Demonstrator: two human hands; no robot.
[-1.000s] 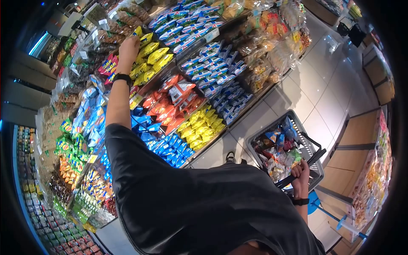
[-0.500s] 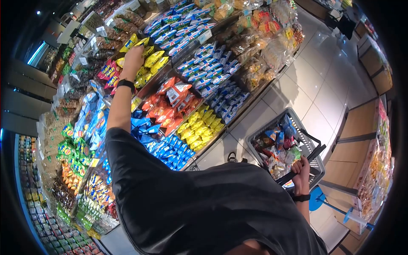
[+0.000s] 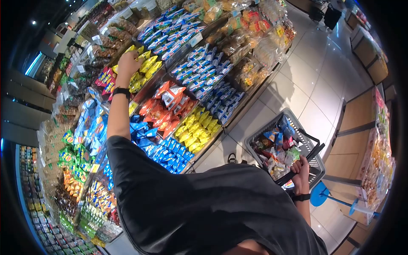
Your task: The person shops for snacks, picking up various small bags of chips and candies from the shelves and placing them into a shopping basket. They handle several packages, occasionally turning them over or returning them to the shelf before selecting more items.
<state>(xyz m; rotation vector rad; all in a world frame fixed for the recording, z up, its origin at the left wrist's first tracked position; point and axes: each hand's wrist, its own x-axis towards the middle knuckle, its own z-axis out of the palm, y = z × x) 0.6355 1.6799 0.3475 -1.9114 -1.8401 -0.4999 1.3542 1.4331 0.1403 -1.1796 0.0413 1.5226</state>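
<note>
Among the yellow snack packets (image 3: 149, 67), at the upper left, my left hand (image 3: 128, 63) has its fingers curled down. Its fingertips are partly hidden, so whether a packet is between them cannot be made out. Pink packets (image 3: 105, 77) lie just beside this hand. On the right, my right hand (image 3: 301, 168) is closed round the black handle (image 3: 313, 152) of a grey basket (image 3: 251, 140). Assorted snack packets (image 3: 278, 138) fill much of the basket.
Orange packets (image 3: 168, 108), blue packets (image 3: 163, 151) and blue-and-white packets (image 3: 199, 68) fill the compartments of the sloping display. Tiled floor (image 3: 293, 87) runs along its edge. Wooden shelving (image 3: 350, 153) stands at the right, near a blue disc (image 3: 318, 194).
The view has shifted slightly, and the display appears a little further left. My left hand remains at the yellow packets, slightly lower in view. My right hand still grips the basket handle.
</note>
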